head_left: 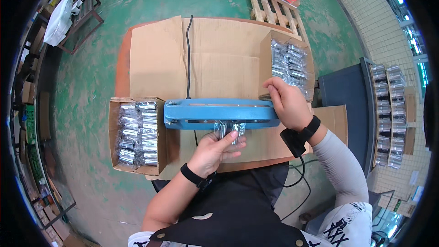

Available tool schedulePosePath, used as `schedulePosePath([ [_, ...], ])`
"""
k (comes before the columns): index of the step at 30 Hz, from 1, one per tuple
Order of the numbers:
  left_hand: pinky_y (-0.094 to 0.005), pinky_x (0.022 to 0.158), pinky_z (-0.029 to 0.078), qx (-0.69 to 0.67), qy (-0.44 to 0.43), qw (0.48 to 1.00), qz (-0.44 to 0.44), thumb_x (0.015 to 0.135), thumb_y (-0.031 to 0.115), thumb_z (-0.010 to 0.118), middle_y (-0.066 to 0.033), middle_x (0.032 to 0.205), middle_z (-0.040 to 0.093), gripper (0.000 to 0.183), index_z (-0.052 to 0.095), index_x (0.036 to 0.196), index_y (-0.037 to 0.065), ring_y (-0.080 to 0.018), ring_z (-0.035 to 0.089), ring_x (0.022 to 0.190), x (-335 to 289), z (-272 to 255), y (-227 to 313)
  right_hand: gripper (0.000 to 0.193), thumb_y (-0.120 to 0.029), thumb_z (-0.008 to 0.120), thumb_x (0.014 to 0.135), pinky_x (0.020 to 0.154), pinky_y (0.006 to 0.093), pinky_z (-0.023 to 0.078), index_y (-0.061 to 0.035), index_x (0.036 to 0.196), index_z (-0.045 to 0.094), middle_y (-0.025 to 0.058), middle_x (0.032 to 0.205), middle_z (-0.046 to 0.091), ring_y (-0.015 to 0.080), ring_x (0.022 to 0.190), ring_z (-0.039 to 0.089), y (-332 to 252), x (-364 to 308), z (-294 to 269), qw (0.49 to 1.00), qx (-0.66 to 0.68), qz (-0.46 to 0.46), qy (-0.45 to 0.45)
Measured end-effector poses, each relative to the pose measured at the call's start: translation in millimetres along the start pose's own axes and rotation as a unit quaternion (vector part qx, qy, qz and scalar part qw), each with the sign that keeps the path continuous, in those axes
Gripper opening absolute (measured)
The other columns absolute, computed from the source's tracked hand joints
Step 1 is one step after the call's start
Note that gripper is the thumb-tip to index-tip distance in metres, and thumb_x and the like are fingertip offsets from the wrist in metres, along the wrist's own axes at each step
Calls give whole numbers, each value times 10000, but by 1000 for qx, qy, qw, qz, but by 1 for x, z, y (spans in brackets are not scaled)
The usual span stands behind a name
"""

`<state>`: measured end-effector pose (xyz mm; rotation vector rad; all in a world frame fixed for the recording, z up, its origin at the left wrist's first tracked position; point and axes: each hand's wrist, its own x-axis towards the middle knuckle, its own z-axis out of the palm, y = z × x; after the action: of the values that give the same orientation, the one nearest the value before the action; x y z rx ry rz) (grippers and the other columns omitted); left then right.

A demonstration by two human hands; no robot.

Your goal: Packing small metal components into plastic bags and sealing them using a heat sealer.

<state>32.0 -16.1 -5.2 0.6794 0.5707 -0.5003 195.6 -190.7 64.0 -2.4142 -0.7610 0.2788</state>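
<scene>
A blue hand-operated heat sealer [206, 103] lies across the cardboard-covered table in front of me. My left hand [215, 150] pinches a clear plastic bag with shiny metal cylinders [235, 132] in it. The bag's upper edge is at the near side of the sealer. My right hand [289, 105] is closed over the right end of the sealer's upper arm, with its fingers curled; their exact grip is partly hidden. Both wrists carry black bands, and a dark box hangs at the right one.
A cardboard box [160, 146] of bagged metal cylinders stands left of the sealer, and another box [267, 59] stands at the far right. A black cord [188, 55] runs away from the sealer. Beyond lies a wooden pallet [270, 9]; racked cylinders [383, 119] stand far right.
</scene>
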Motion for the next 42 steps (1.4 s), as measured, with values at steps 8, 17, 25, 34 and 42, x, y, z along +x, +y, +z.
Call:
schedulePosePath([
  [8, -310, 797, 590, 12, -10, 1000, 24, 966, 223, 610, -130, 1138, 659, 310, 579, 1208, 32, -238, 664, 1045, -14, -4, -18, 346, -297, 454, 1036, 662, 256, 438, -22, 1216, 560, 35, 833, 568, 102, 725, 510, -33, -32, -34, 864, 363, -30, 347],
  [17, -299, 869, 558, -28, -90, 995, 45, 921, 135, 673, -103, 1112, 666, 249, 610, 1140, 34, -192, 650, 1050, -55, 2, -49, 369, -196, 688, 918, 744, 221, 445, -15, 1226, 595, 37, 1054, 563, 104, 850, 540, -43, -148, 55, 893, 445, 61, -32],
  [25, -331, 866, 583, 25, -40, 993, 110, 922, 131, 668, -125, 1088, 644, 252, 582, 1096, -29, -216, 653, 1034, -89, 1, -45, 361, -173, 687, 915, 740, 226, 459, -14, 1232, 621, 43, 1103, 558, 90, 861, 542, -63, -137, 73, 881, 452, 15, -142],
  [34, -315, 868, 558, 0, -56, 993, 108, 920, 137, 673, -110, 1105, 669, 256, 611, 1124, -6, -197, 652, 1045, -110, -17, -51, 113, -25, 688, 888, 730, 226, 497, 19, 978, 636, 57, 1022, 579, 98, 870, 592, -87, -126, 76, 840, 540, 42, -38],
  [42, -335, 864, 583, -6, -68, 991, 116, 898, 130, 696, -136, 1094, 668, 299, 591, 1134, -19, -242, 665, 1040, -109, -13, -50, 118, -16, 654, 907, 803, 241, 477, 13, 1021, 639, 66, 1036, 575, 102, 933, 569, -90, -130, 77, 840, 542, 10, 13],
])
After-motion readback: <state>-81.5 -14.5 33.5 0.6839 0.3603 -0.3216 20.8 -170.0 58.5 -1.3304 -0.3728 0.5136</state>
